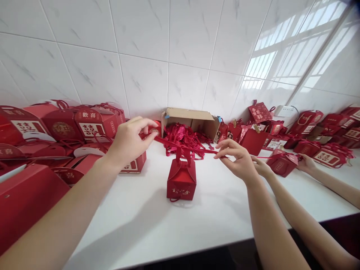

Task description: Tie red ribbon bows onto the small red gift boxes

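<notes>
A small red gift box (181, 183) stands upright on the white table, with gold lettering on its front and a thin cord loop low on that side. From its top, a red ribbon (171, 144) stretches out to both sides. My left hand (132, 138) pinches the ribbon's left end, above and left of the box. To the right, my right hand (234, 159) has its thumb and fingers closed on the other end. The ribbon is pulled nearly straight between them. The knot or loop at the box top is partly hidden by ribbon.
Behind the box, a cardboard carton (194, 114) lies with a heap of red ribbons (182, 137) spilling out. Stacked red gift boxes (95, 125) crowd the left; more boxes (327, 153) stand at right. A co-worker's hands (307, 164) hold another red box (282, 162) close by.
</notes>
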A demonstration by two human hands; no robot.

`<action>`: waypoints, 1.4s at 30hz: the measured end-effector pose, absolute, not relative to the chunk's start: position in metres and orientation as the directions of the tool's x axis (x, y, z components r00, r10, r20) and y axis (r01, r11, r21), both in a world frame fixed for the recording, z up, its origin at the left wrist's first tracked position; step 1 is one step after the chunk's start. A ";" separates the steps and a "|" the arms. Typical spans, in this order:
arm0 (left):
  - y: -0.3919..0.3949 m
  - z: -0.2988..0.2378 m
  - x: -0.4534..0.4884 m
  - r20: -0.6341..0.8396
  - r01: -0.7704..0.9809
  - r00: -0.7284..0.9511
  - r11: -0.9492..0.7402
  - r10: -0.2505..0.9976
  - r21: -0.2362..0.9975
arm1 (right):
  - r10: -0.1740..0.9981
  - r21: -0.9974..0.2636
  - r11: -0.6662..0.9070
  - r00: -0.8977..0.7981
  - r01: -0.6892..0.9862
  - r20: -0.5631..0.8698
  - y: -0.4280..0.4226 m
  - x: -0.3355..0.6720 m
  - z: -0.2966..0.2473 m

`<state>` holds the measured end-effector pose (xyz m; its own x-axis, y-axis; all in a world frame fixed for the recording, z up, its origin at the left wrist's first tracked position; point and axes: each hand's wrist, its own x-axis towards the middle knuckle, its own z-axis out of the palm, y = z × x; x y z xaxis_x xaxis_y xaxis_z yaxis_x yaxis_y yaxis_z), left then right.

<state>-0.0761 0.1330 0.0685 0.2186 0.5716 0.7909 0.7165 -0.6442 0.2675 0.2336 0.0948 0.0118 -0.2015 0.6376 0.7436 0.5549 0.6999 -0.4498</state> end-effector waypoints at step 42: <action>0.123 -0.043 -0.032 0.032 0.290 0.187 -0.086 0.982 0.953 | 0.975 -0.982 -0.086 -0.190 0.168 -0.118 0.096 0.171 -0.053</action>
<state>-0.0322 0.1230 -0.0432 0.1872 0.9818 0.0321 0.2895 -0.0864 0.9533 0.1715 0.0958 -0.0533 -0.1901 0.9747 -0.1176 0.1683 -0.0857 -0.9820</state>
